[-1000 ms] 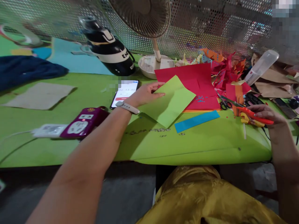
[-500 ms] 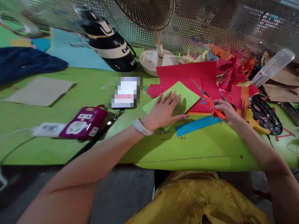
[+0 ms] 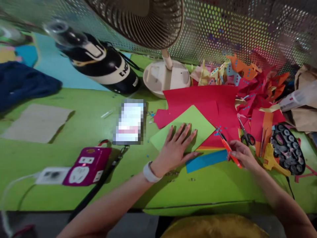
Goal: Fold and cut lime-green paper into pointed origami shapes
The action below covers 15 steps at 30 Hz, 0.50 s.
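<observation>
My left hand (image 3: 174, 148) lies flat with fingers spread on a light green sheet of paper (image 3: 195, 119), pressing on its lower part. My right hand (image 3: 241, 153) grips a cutter knife (image 3: 230, 150) with an orange handle. The knife's thin blade points up and left, close to the right corner of the green sheet. Beneath that sheet lies red paper (image 3: 205, 99), with small blue bits near the blade tip. A blue paper strip (image 3: 206, 161) sits between my hands, one end near the knife.
Scissors (image 3: 247, 137), a yellow tool (image 3: 273, 162) and a black tray of round pieces (image 3: 288, 148) lie on the right. Behind are paper scraps (image 3: 250, 76) and a fan (image 3: 165, 76). To the left are a phone (image 3: 130, 122), a bottle (image 3: 104, 66) and a purple power adapter (image 3: 86, 167).
My right hand has brought the cutter knife lower, its blade now near the green sheet's right corner. My left hand stays flat on the sheet. The camera view has tilted up.
</observation>
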Each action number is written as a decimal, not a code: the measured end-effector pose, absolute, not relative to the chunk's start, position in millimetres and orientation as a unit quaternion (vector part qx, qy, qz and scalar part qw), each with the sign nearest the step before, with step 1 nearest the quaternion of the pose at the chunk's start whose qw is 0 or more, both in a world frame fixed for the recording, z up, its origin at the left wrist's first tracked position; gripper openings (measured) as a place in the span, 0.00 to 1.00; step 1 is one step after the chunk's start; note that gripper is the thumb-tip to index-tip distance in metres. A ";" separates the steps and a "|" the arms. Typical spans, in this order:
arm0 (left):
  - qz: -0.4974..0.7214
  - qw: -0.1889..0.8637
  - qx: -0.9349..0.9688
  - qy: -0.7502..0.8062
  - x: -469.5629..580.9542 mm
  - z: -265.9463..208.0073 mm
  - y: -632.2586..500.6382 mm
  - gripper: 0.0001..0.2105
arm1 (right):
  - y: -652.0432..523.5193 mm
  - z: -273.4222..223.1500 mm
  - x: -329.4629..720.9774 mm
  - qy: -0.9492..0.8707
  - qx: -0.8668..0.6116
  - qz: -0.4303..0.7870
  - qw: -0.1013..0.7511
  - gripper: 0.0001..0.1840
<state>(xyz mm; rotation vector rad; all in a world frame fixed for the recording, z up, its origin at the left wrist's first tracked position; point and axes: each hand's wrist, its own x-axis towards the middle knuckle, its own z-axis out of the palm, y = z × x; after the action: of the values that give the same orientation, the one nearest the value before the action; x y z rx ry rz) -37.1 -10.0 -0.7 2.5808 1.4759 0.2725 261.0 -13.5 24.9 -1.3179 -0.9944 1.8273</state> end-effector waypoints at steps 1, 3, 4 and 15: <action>0.089 0.078 0.866 0.486 -37.5 -1.3 -10.1 0.42 | -14.5 24.8 261.5 -0.379 -0.504 0.703 0.329 0.18; 0.091 0.070 0.867 0.485 -38.8 -2.2 -9.9 0.42 | -16.8 24.7 262.2 -0.380 -0.500 0.707 0.325 0.17; 0.092 0.069 0.868 0.483 -39.7 -2.5 -9.7 0.43 | -17.9 24.7 262.4 -0.381 -0.497 0.710 0.322 0.17; 0.102 0.072 0.880 0.459 -39.4 -0.3 1.5 0.35 | -13.1 39.4 269.3 -0.525 -0.543 0.546 0.362 0.20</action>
<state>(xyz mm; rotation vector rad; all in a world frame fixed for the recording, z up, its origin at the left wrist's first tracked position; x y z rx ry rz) -39.4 1.5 -0.3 2.6436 1.3800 0.3080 269.3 -13.1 39.4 -1.3996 -1.3531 1.4056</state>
